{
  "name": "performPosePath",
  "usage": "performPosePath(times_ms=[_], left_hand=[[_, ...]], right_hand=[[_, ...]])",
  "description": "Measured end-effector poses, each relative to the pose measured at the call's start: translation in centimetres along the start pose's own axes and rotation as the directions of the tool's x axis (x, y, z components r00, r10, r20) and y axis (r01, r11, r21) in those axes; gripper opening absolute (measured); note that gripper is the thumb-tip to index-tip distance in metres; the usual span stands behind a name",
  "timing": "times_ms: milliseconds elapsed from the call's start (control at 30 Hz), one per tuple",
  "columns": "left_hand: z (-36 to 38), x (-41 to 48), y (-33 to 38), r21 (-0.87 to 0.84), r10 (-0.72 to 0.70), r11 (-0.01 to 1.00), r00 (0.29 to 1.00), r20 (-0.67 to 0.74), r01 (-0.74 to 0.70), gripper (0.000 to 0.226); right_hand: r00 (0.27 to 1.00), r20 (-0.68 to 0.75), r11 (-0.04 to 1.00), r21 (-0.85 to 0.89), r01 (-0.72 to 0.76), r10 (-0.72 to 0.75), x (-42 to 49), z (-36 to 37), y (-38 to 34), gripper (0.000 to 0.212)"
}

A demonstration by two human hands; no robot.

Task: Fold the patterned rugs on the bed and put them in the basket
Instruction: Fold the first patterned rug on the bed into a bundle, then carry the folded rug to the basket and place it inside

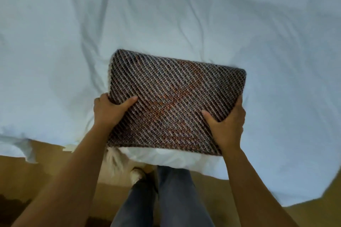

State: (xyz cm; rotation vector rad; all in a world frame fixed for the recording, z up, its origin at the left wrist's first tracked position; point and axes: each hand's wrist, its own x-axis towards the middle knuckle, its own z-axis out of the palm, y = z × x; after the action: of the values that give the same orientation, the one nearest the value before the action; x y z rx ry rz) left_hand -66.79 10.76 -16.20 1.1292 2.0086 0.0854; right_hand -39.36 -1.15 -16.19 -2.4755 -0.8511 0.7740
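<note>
Gripping folded rug [175, 101] by near corners, left hand [108, 110], right hand [227, 121], fingers clamped on it, white bed [166, 14]

rug [175, 101] on bed [184, 14] near edge | floor [46, 171] before bed

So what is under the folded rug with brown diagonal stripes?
Around the folded brown striped woven rug, held by the left hand and right hand, lies white bed sheet. What is directly beneath is covered, fingers included.
</note>
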Motion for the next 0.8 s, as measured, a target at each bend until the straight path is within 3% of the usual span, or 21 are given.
performPosePath(times_ms=[67,133,233,400,533,700,800], left_hand=[[-0.9,0.4,0.5,-0.078,-0.039,0.996,0.991,0.131,0.05,0.094],[-1.0,-0.1,0.7,-0.149,-0.059,0.984,0.968,0.245,0.097,0.086],[-1.2,-1.3,0.6,-0.292,-0.039,0.948,0.959,0.282,0.124,0.07],[-3.0,-4.5,-0.8,-0.372,0.132,0.928,0.959,0.25,-0.031,0.058],[-4.2,-8.1,-1.8,-0.316,0.228,0.937,0.947,0.227,-0.15,0.058],[-3.7,-14.2,-1.0,-0.237,0.379,0.918,0.88,0.286,-0.318,0.06],[-1.7,-19.2,0.9,-0.214,0.469,0.883,0.802,0.371,-0.417,0.063]], right_hand=[[0.989,0.073,0.981,0.134,-0.139,0.13,0.4,-0.6,-0.2,0.112],[0.959,0.182,0.954,0.169,-0.247,0.216,0.9,-1.2,-0.4,0.1],[0.952,0.225,0.954,0.167,-0.248,0.208,1.0,-2.3,-0.7,0.083],[0.996,0.03,0.985,0.151,-0.083,0.08,-3.9,-3.4,-1.3,0.064],[0.993,-0.095,0.986,0.158,-0.054,0.069,-10.2,-4.9,0.4,0.049],[0.959,-0.211,0.966,0.211,-0.146,0.191,-17.4,-9.2,4.7,0.047],[0.902,-0.31,0.934,0.287,-0.212,0.3,-21.4,-13.1,8.2,0.045]])
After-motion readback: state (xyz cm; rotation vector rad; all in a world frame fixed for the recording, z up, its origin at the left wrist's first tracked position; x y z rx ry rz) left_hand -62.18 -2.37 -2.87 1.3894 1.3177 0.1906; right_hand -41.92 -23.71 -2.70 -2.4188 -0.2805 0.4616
